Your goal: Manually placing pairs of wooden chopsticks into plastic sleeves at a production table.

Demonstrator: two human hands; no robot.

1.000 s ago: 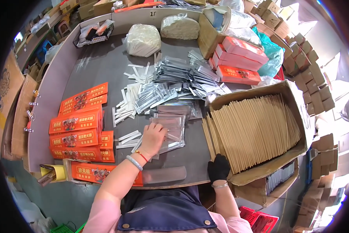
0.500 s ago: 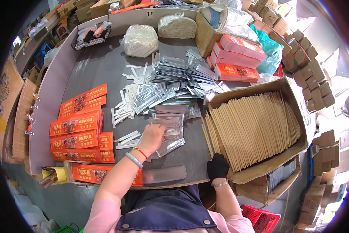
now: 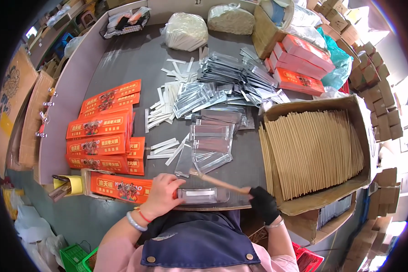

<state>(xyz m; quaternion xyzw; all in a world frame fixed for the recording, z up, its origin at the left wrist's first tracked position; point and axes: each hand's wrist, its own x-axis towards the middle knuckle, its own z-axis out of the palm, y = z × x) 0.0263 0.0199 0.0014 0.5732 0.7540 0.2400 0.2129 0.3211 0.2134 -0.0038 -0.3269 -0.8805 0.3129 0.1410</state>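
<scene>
A pair of wooden chopsticks (image 3: 220,182) slants left from my right hand (image 3: 263,205), which wears a black glove with bare fingertips and pinches their right end. Nearer the front edge, my left hand (image 3: 162,196) has thumb and fingers around the left end of a clear packet (image 3: 201,195) with a white strip inside. This packet lies over the clear flap of a red printed sleeve (image 3: 115,187). The sleeve's mouth is partly hidden by my left fingers. Several similar clear packets (image 3: 213,145) lie just beyond the chopsticks.
Red sleeves (image 3: 97,145) are stacked at left. White paper strips (image 3: 163,111) and silver packets (image 3: 224,70) pile up mid-table. A cardboard box (image 3: 322,201) of chopsticks stands at right, with red packs (image 3: 299,81) behind. Filled plastic bags (image 3: 186,32) sit along the back wall.
My left hand has come from the packets to the red sleeve, with a packet now on its flap. My right hand has brought chopsticks over from the box's left edge. The view has shifted.
</scene>
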